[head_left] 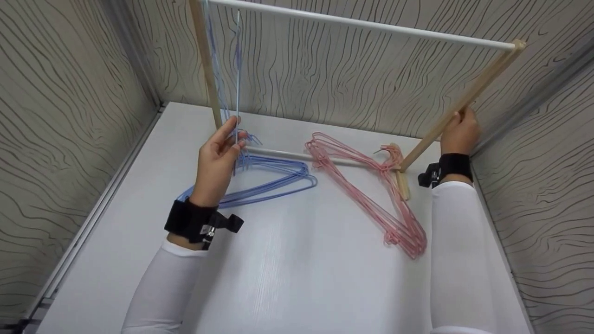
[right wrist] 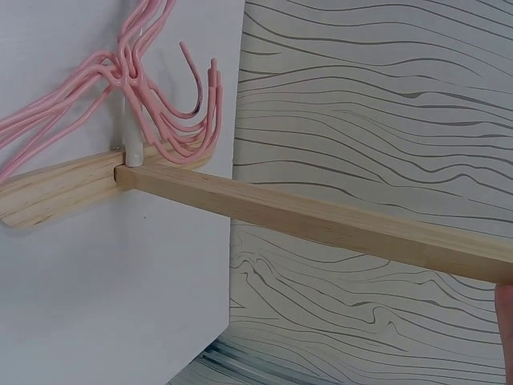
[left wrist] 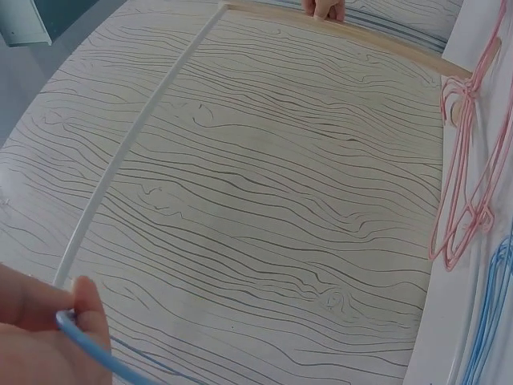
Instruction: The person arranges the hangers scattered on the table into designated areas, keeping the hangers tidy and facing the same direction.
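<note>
My left hand pinches a thin blue clothes hanger that hangs edge-on near the left end of a rack's white top rod. In the left wrist view the hanger's blue corner lies between thumb and fingers. Other blue hangers hang farther left, close to the left post. My right hand grips the rack's right wooden post partway up. Only a sliver of that hand appears in the right wrist view.
Below the left hand, a pile of blue hangers lies on the white table. A bundle of pink hangers lies across the rack's lower rod, its hooks near the right wooden foot. Patterned panels enclose the back and sides.
</note>
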Demonstrator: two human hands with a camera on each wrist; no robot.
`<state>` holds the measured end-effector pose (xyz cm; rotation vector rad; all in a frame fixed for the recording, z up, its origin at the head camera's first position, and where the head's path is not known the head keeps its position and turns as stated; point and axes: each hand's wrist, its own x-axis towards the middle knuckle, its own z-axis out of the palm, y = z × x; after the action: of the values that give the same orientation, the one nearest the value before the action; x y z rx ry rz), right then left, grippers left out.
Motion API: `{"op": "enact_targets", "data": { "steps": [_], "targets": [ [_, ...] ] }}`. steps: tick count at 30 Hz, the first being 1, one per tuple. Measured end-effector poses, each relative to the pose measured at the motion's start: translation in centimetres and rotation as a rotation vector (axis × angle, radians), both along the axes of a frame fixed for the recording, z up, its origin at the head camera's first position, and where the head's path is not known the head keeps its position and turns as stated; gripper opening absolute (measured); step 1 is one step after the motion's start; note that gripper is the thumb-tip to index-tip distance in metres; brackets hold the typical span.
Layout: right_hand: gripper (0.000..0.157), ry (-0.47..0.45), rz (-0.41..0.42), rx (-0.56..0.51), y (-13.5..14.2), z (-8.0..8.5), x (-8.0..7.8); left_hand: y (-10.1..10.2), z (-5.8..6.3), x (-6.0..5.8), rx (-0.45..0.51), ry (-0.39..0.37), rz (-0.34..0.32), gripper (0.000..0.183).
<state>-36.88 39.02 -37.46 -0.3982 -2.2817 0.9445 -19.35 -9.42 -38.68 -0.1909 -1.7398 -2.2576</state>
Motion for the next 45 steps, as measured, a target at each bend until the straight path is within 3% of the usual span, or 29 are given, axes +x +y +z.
{"op": "enact_targets", "data": {
  "steps": [22,36,45],
  "targets": [
    [0.032,0.029,-0.006,0.065,0.4,-0.2,-0.2,-0.4,2.0,-1.5,0.002,0.086,0.021,0.058],
    [0.037,-0.04,-0.009,0.032,0.3,-0.1,-0.2,-1.3,1.4,-2.8,0.053,0.047,0.037,0.057],
    [0.036,-0.036,-0.01,0.02,0.1,0.0,0.0,-2.0,0.9,-3.3,0.061,0.001,0.055,0.056]
  ]
}}
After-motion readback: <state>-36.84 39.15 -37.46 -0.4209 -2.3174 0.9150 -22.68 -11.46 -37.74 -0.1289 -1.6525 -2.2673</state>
